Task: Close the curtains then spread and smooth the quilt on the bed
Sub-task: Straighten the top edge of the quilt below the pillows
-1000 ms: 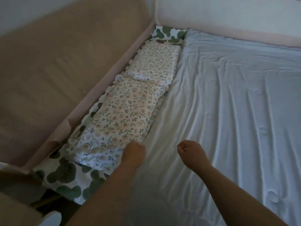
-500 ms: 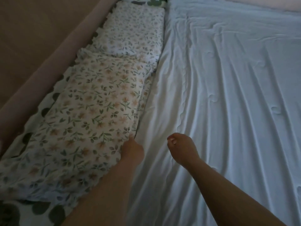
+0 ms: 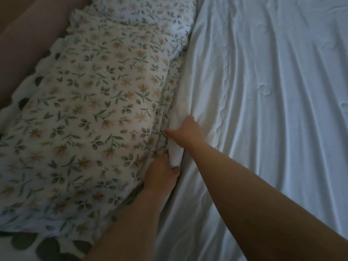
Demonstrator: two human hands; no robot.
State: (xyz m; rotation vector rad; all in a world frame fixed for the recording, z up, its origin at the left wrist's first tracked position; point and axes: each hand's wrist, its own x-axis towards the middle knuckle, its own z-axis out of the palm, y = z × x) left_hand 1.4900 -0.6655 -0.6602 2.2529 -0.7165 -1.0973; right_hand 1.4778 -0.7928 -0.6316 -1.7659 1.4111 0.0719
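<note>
Where the pale blue quilt meets the near pillow, both hands are on its border. The quilt lies spread over the middle and right part of the bed, with many long soft wrinkles that run from far to near. A line of scalloped stitching goes along it, not far from the border. The left border is turned up into a thick white fold, which stands against the side of the near pillow.

The right hand has its grip clenched on the upper part of this fold: the fingers curl over the cloth from the right and the thumb points toward the pillow. The left hand is just below it, at the lower end of the same fold. Its thumb presses the cloth and its grip holds the end of the fold, although the fingertips are hidden between quilt and pillow. The two hands are near each other but do not touch.

The near pillow has a print of orange flowers and green leaves. A second pillow with the same print lies behind it, touching it. Under both is a white sheet with big dark green spots and a wavy edge. At the far left runs the brown padded side of the bed.
</note>
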